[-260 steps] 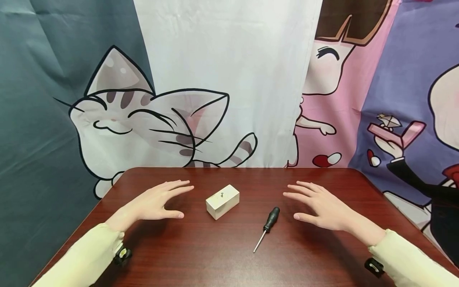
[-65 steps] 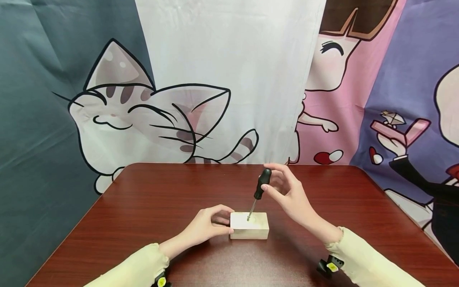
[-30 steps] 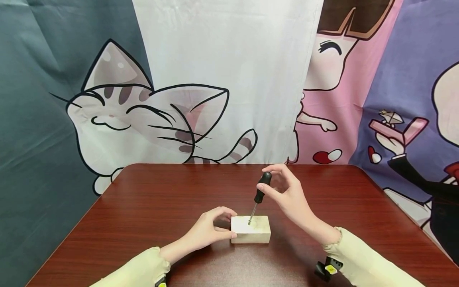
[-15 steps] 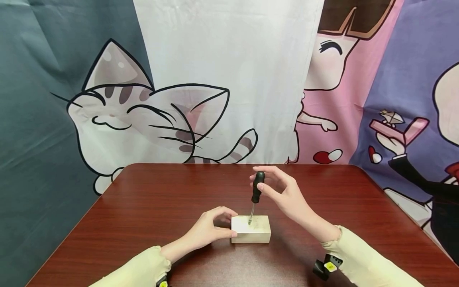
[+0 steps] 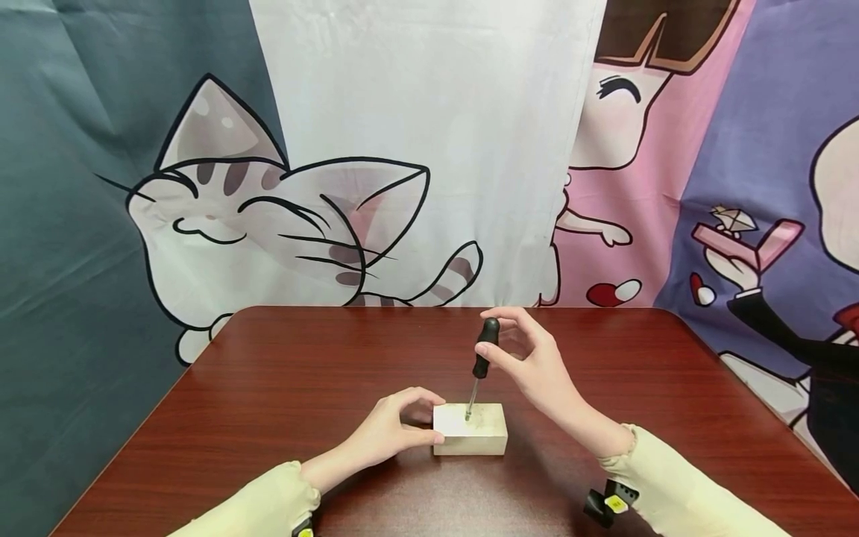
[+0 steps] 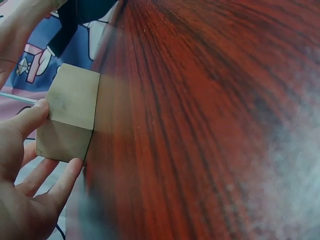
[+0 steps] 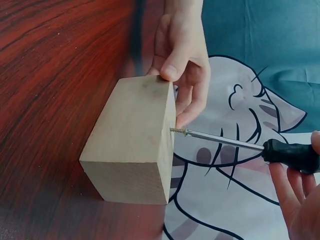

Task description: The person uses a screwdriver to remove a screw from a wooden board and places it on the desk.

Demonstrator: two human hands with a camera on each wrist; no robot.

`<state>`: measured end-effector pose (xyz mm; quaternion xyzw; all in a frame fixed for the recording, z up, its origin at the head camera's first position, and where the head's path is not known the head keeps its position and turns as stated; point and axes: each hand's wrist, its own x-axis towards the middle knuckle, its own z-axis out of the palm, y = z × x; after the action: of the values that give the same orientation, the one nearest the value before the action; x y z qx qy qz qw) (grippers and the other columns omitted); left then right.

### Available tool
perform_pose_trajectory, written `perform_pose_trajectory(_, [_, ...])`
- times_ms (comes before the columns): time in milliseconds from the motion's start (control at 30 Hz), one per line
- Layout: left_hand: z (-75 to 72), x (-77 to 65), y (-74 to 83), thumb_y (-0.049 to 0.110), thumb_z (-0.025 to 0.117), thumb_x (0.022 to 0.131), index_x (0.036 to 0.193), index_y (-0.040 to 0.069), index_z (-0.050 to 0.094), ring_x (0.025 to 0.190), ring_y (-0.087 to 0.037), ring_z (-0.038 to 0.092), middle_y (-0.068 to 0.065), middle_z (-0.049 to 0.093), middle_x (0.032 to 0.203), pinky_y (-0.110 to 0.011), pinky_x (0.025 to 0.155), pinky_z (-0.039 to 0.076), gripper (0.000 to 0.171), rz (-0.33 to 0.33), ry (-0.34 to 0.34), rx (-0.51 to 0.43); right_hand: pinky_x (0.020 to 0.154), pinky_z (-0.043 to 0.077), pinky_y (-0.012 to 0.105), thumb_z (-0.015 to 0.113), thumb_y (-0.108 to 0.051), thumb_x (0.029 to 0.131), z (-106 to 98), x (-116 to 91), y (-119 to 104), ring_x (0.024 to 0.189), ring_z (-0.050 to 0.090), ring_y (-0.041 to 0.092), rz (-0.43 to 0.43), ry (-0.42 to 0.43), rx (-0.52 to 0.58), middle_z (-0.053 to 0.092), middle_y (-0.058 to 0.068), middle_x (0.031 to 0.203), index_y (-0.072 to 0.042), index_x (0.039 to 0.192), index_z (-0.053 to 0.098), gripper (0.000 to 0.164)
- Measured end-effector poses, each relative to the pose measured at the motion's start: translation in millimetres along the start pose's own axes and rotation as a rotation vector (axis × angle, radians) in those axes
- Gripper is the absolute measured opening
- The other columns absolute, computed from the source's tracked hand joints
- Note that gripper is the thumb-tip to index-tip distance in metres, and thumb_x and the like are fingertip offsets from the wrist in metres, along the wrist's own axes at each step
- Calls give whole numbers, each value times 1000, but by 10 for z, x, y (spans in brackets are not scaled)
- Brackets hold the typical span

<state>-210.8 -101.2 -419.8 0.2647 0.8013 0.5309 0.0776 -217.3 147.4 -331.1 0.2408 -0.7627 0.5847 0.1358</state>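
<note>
A pale wooden block (image 5: 470, 444) rests on the table, its long side facing me. My left hand (image 5: 385, 429) grips its left end, thumb on the near side and fingers at the far side. A brass-coloured screw (image 7: 178, 131) stands partly sunk in the block's top face. My right hand (image 5: 530, 365) holds the black handle of a screwdriver (image 5: 486, 349) between thumb and fingers, and the shaft slants slightly to the right. In the right wrist view the screwdriver's tip meets the screw head. The left wrist view shows my left fingers (image 6: 65, 182) around the block's end.
The reddish-brown wooden table (image 5: 322, 358) carries the block. Behind its far edge hangs a cloth backdrop (image 5: 429, 89) printed with a cartoon cat and figures. A small black device (image 5: 607, 503) is strapped at my right sleeve.
Over the last second the screwdriver handle swings a little left, then slightly back right, as my right fingers shift round it. The block and left hand stay put.
</note>
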Motion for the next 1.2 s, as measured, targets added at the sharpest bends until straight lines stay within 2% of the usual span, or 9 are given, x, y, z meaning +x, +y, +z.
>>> perform_pose_trajectory(133, [-8, -5, 1, 23, 83, 80, 120, 17, 66, 102, -23, 71, -7, 70, 117, -22, 80, 60, 44, 4, 2, 37, 72, 63, 45, 75, -10, 87, -22, 3, -10, 77, 70, 16, 10, -13, 15, 66, 11, 97, -16, 122, 60, 39])
perform_pose_trajectory(367, [-33, 6, -9, 23, 83, 80, 120, 17, 67, 103, -21, 71, -6, 70, 119, -29, 86, 60, 44, 24, -11, 45, 72, 64, 43, 74, -7, 88, -75, 9, 4, 80, 70, 15, 17, -50, 77, 70, -2, 92, -10, 121, 62, 36])
perform_pose_trajectory(567, [-38, 9, -21, 24, 83, 80, 120, 17, 67, 103, -23, 71, -7, 69, 119, -32, 85, 61, 44, 36, -19, 37, 78, 64, 38, 69, -8, 92, -105, 17, 6, 94, 72, 15, -45, -149, 93, 72, 0, 108, -14, 128, 62, 37])
perform_pose_trajectory(733, [-39, 11, -33, 23, 83, 80, 121, 17, 66, 105, -24, 70, -7, 69, 121, -29, 85, 61, 45, 32, -19, 29, 84, 63, 41, 58, -2, 98, -103, 31, 40, 106, 70, 27, -111, -223, 150, 71, 2, 117, -12, 136, 54, 40])
perform_pose_trajectory(800, [-36, 14, -35, 23, 83, 80, 121, 17, 67, 105, -24, 70, -7, 68, 122, -26, 84, 61, 45, 28, -20, 25, 84, 63, 41, 57, -1, 98, -92, 31, 58, 107, 70, 28, -124, -215, 163, 70, 2, 119, -10, 136, 52, 39])
perform_pose_trajectory(900, [-32, 21, -32, 23, 83, 80, 121, 17, 67, 105, -24, 71, -7, 68, 121, -24, 83, 60, 45, 23, -19, 24, 85, 62, 37, 62, -1, 95, -69, 20, 69, 105, 71, 22, -118, -156, 131, 69, 0, 118, -12, 132, 54, 39])
perform_pose_trajectory(1067, [-29, 24, -33, 22, 84, 79, 121, 15, 67, 103, -23, 71, -7, 69, 119, -28, 84, 62, 46, 29, -13, 30, 76, 63, 31, 77, -10, 86, -36, 1, 50, 85, 73, 14, -77, -61, 15, 68, 0, 107, -20, 125, 57, 45])
perform_pose_trajectory(1200, [-32, 24, -42, 22, 84, 79, 120, 16, 67, 103, -22, 71, -7, 69, 119, -26, 83, 61, 45, 28, -10, 31, 70, 63, 32, 79, -14, 84, -42, 6, 27, 78, 72, 15, -56, -38, -20, 70, 3, 97, -23, 121, 61, 43])
